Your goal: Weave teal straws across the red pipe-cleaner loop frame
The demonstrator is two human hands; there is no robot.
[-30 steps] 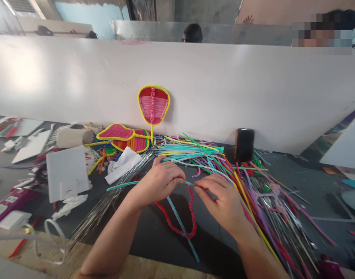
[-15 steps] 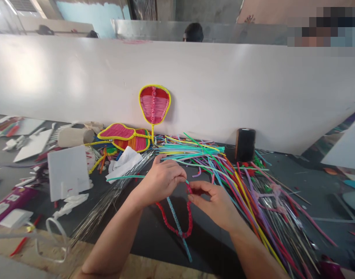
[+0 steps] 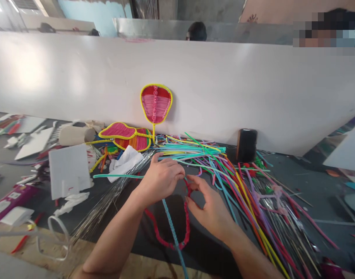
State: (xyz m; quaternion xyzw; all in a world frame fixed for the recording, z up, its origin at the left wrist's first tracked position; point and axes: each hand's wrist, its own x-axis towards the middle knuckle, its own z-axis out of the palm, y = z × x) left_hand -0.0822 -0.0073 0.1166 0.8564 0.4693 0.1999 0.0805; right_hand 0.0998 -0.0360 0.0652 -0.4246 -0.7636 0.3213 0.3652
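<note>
A loop wrapped in red pipe cleaner [image 3: 186, 228] hangs below my hands, crossed by a blue wrapped stem [image 3: 170, 219] that runs down past its lower end. My left hand [image 3: 165, 174] is closed at the top of the loop, pinching a teal pipe cleaner [image 3: 116, 176] whose long free end sticks out to the left. What lies under its fingers is hidden. On the loop's right side, the thumb and forefinger of my right hand [image 3: 210, 203] close around the red strand near its upper end.
Behind stand a leaf-shaped pink piece with yellow edging [image 3: 156, 104] and a phone [image 3: 247, 145]. Loose pipe cleaners [image 3: 191, 149] and thin metal wires [image 3: 113, 197] surround the hands. At left are a white card [image 3: 69, 170] and a purple power strip [image 3: 13, 201].
The loop and blue stem have swung lower and slightly left. The teal pipe cleaner's free end reaches further left. My right hand's fingers have spread a little around the red strand.
</note>
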